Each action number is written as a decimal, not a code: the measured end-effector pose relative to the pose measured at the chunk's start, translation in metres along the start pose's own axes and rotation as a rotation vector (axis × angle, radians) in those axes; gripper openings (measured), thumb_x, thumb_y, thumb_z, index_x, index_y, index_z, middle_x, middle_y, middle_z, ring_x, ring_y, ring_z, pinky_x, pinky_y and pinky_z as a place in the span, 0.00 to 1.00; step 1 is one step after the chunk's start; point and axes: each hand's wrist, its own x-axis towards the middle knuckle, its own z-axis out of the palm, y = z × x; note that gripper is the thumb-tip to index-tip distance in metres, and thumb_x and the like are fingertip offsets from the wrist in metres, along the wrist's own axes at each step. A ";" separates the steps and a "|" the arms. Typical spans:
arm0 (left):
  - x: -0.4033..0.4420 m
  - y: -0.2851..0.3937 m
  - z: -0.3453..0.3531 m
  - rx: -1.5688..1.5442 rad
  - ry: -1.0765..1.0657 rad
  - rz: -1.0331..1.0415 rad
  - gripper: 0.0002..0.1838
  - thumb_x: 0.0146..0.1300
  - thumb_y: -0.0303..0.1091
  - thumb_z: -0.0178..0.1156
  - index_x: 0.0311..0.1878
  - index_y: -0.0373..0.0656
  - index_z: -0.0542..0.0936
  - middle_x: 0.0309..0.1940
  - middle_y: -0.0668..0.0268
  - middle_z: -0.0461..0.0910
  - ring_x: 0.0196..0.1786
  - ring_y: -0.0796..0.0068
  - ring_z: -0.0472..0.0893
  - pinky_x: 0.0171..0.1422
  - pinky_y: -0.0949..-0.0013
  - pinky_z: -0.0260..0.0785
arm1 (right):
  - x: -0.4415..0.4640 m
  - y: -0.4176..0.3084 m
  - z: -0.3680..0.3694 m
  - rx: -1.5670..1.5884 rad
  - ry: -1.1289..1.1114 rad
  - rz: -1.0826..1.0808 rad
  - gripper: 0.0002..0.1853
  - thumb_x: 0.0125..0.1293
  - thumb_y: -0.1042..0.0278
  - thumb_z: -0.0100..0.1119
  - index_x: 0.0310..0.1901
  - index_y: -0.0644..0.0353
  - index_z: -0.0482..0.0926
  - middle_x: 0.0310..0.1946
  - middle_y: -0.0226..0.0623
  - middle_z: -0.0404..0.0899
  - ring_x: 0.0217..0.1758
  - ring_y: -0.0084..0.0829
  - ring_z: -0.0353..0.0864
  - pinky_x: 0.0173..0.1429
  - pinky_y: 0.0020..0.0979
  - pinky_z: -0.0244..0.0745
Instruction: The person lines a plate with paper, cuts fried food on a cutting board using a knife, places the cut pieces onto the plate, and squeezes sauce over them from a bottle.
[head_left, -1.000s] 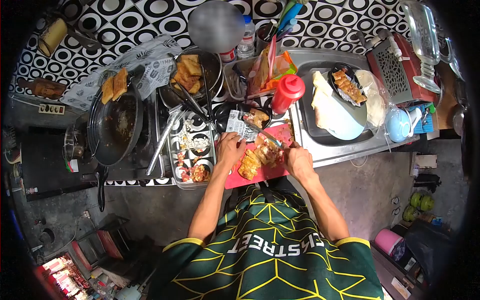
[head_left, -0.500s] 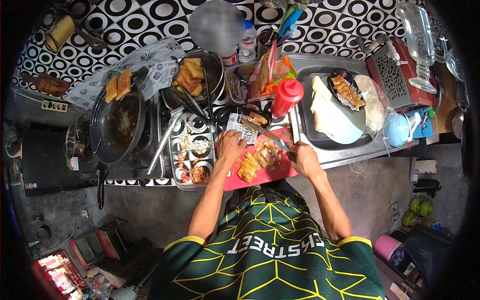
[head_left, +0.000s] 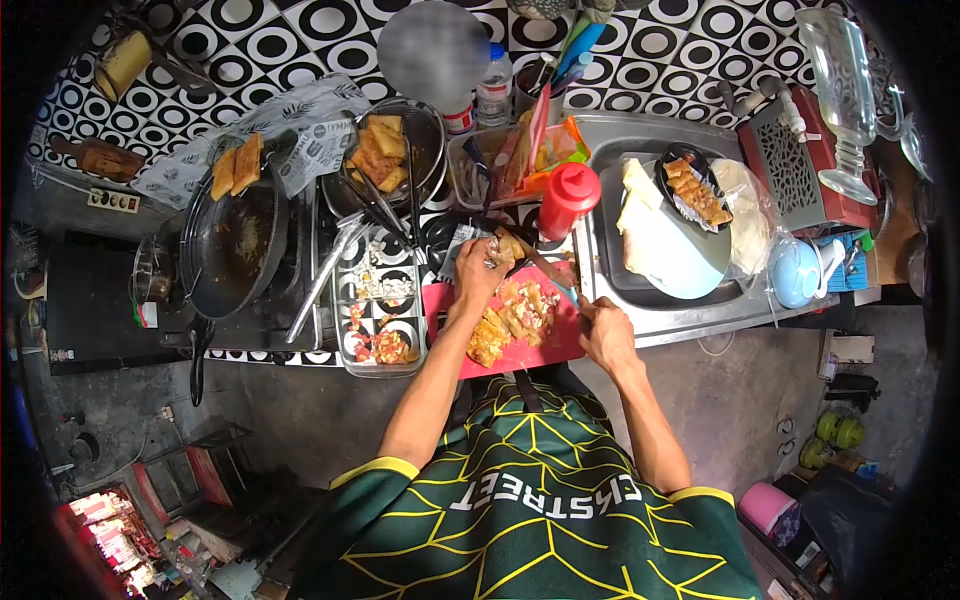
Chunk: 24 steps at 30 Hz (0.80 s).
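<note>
Over the far edge of the red cutting board (head_left: 560, 342), the left hand (head_left: 478, 272) has its fingers bent in a narrow curl against a browned fried piece (head_left: 508, 247), though whether they pinch it or only steady it cannot be told. The right hand (head_left: 606, 332), at the board's right edge, is wrapped firmly round the light-blue handle of a knife (head_left: 548, 269); the blade slants across the board's far right part, its tip end beside that fried piece. The piece sits at a black tray (head_left: 440, 233) just beyond the board, golden brown with a paler patch, partly covered by the fingers. On the board itself lie a yellow-brown fried portion (head_left: 488, 338), nearer the person, and, touching it, a spread of chopped filling (head_left: 528, 308) in pale cream and pinkish red, loose and moist-looking. A red squeeze bottle (head_left: 570, 205) stands upright beyond the board's far right corner. Left of the board, just beside it, a clear divided container (head_left: 384, 371) holds white bits in its far part and red-and-pale bits in its near part.
</note>
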 end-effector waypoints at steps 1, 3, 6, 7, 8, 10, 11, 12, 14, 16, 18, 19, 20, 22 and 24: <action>0.001 -0.002 0.002 0.010 0.014 0.019 0.30 0.40 0.35 0.79 0.49 0.35 0.81 0.49 0.52 0.79 0.53 0.52 0.78 0.60 0.59 0.71 | -0.001 0.000 0.001 0.004 -0.004 0.008 0.29 0.47 0.74 0.66 0.57 0.55 0.78 0.41 0.52 0.78 0.42 0.54 0.82 0.47 0.48 0.79; 0.002 -0.005 0.004 0.027 0.041 0.056 0.28 0.40 0.34 0.78 0.47 0.36 0.82 0.47 0.53 0.80 0.50 0.53 0.79 0.58 0.60 0.72 | -0.004 -0.001 0.002 0.009 -0.012 0.026 0.29 0.48 0.73 0.66 0.56 0.55 0.78 0.41 0.52 0.78 0.41 0.55 0.82 0.46 0.48 0.79; 0.000 -0.008 0.007 -0.009 0.086 0.091 0.25 0.42 0.33 0.78 0.45 0.35 0.83 0.46 0.53 0.80 0.49 0.53 0.80 0.57 0.60 0.73 | -0.009 -0.005 -0.004 0.033 0.045 0.025 0.28 0.49 0.72 0.66 0.56 0.55 0.78 0.41 0.51 0.78 0.41 0.54 0.82 0.45 0.48 0.79; 0.000 -0.009 0.007 -0.022 0.090 0.098 0.24 0.43 0.33 0.77 0.45 0.35 0.83 0.46 0.53 0.80 0.49 0.53 0.80 0.57 0.60 0.73 | -0.009 -0.004 -0.003 0.028 0.039 0.030 0.28 0.50 0.72 0.66 0.57 0.54 0.78 0.41 0.51 0.79 0.41 0.54 0.82 0.46 0.48 0.78; -0.001 -0.010 0.008 -0.036 0.093 0.105 0.23 0.44 0.32 0.76 0.45 0.35 0.82 0.46 0.53 0.80 0.49 0.53 0.79 0.57 0.60 0.72 | -0.009 -0.003 -0.001 0.023 0.034 0.036 0.27 0.51 0.71 0.65 0.57 0.54 0.78 0.41 0.51 0.79 0.40 0.54 0.82 0.46 0.49 0.78; -0.001 -0.009 0.008 -0.069 0.104 0.115 0.22 0.46 0.32 0.75 0.45 0.35 0.82 0.46 0.53 0.80 0.49 0.52 0.79 0.57 0.59 0.72 | -0.009 0.001 0.004 0.068 0.060 0.039 0.26 0.53 0.71 0.64 0.58 0.54 0.78 0.41 0.52 0.79 0.40 0.54 0.82 0.46 0.48 0.77; -0.002 -0.009 0.007 -0.088 0.111 0.116 0.21 0.47 0.32 0.74 0.46 0.35 0.82 0.47 0.53 0.80 0.49 0.52 0.79 0.57 0.59 0.73 | -0.012 0.006 0.007 0.118 0.089 0.037 0.25 0.55 0.71 0.64 0.58 0.55 0.79 0.40 0.52 0.79 0.40 0.54 0.82 0.46 0.48 0.77; -0.004 -0.007 0.005 -0.106 0.118 0.116 0.21 0.48 0.31 0.73 0.46 0.35 0.82 0.47 0.53 0.80 0.49 0.52 0.79 0.57 0.59 0.73 | -0.016 0.008 0.007 0.169 0.118 0.035 0.24 0.56 0.70 0.63 0.58 0.56 0.79 0.39 0.53 0.79 0.40 0.54 0.81 0.46 0.47 0.77; -0.008 -0.003 0.000 -0.088 0.135 0.132 0.20 0.50 0.31 0.72 0.46 0.35 0.82 0.47 0.52 0.80 0.50 0.52 0.80 0.57 0.59 0.73 | -0.025 0.010 0.004 0.225 0.124 0.073 0.22 0.58 0.69 0.62 0.56 0.59 0.79 0.37 0.54 0.79 0.40 0.54 0.81 0.46 0.47 0.76; -0.015 0.006 -0.004 -0.048 0.176 0.184 0.19 0.51 0.31 0.71 0.46 0.35 0.82 0.47 0.53 0.80 0.50 0.53 0.80 0.57 0.60 0.73 | -0.035 0.020 0.005 0.286 0.151 0.063 0.20 0.60 0.66 0.61 0.53 0.66 0.80 0.32 0.56 0.79 0.39 0.55 0.81 0.44 0.45 0.75; -0.032 0.022 -0.012 -0.031 0.117 0.250 0.20 0.51 0.31 0.71 0.48 0.36 0.82 0.47 0.53 0.80 0.50 0.52 0.80 0.58 0.60 0.73 | -0.055 0.024 0.003 0.379 0.154 0.112 0.20 0.61 0.65 0.61 0.53 0.67 0.80 0.32 0.55 0.80 0.38 0.54 0.81 0.44 0.45 0.75; -0.041 0.028 -0.014 -0.023 0.089 0.283 0.20 0.51 0.32 0.71 0.48 0.36 0.82 0.47 0.53 0.80 0.50 0.52 0.80 0.58 0.60 0.73 | -0.065 0.027 0.003 0.423 0.155 0.136 0.20 0.61 0.65 0.61 0.52 0.68 0.80 0.31 0.55 0.80 0.37 0.54 0.81 0.44 0.45 0.75; -0.052 0.028 -0.011 -0.050 -0.044 0.252 0.22 0.50 0.33 0.71 0.50 0.37 0.81 0.49 0.54 0.79 0.52 0.52 0.79 0.60 0.59 0.71 | -0.076 0.039 0.013 0.389 0.191 0.100 0.20 0.62 0.64 0.60 0.50 0.70 0.80 0.29 0.54 0.79 0.33 0.52 0.80 0.40 0.44 0.74; -0.069 0.035 -0.011 0.002 -0.198 0.310 0.24 0.49 0.34 0.72 0.51 0.37 0.81 0.51 0.54 0.78 0.54 0.52 0.77 0.62 0.59 0.70 | -0.101 0.055 0.025 0.370 0.172 0.159 0.19 0.62 0.63 0.60 0.50 0.70 0.80 0.28 0.53 0.78 0.32 0.52 0.80 0.38 0.43 0.73; -0.078 0.031 -0.004 0.038 -0.300 0.301 0.26 0.47 0.34 0.72 0.51 0.36 0.81 0.55 0.55 0.76 0.59 0.53 0.74 0.65 0.59 0.68 | -0.120 0.069 0.040 0.369 0.172 0.192 0.19 0.62 0.64 0.60 0.49 0.70 0.80 0.28 0.52 0.77 0.30 0.51 0.79 0.37 0.43 0.72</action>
